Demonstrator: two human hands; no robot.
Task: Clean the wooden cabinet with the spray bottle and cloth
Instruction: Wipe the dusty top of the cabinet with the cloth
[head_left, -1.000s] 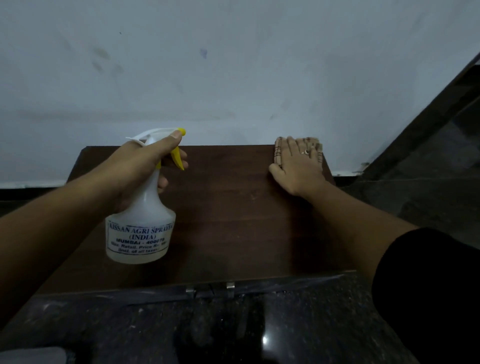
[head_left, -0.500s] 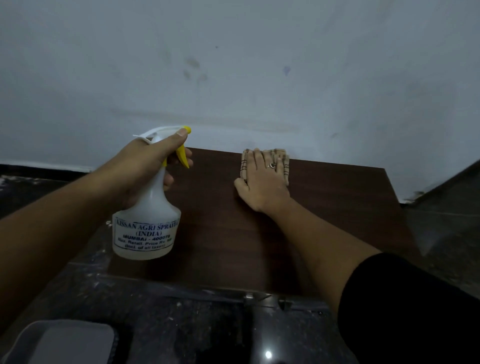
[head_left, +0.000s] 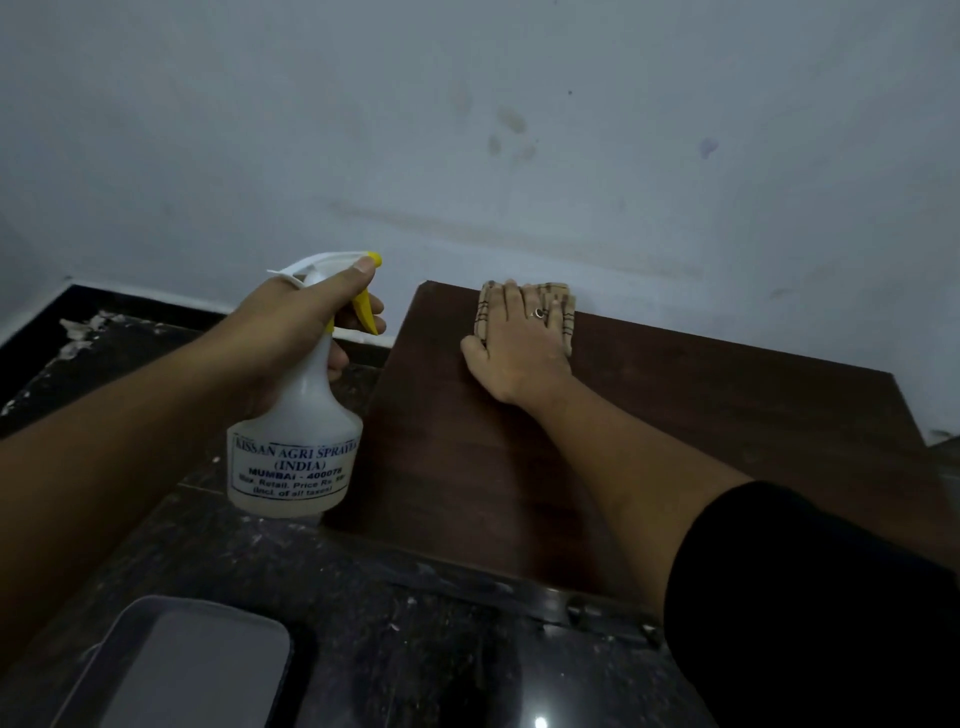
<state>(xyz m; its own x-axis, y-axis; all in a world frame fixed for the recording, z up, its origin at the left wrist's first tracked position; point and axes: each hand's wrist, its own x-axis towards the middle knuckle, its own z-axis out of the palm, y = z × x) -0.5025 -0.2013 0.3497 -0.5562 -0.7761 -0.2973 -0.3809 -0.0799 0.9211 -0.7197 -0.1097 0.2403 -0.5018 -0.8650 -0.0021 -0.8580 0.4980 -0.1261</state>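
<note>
So: cloth (head_left: 566, 307) under R hand (head_left: 519, 353) (cab. top (head_left: 701, 415))

Stained white wall (head_left: 519, 130) above a dark speckled stone surface (head_left: 415, 649).

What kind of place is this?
Probably a room in a home, though I can't be sure: a brown wooden cabinet stands against a smudged white wall, next to a dark speckled stone surface.
</note>
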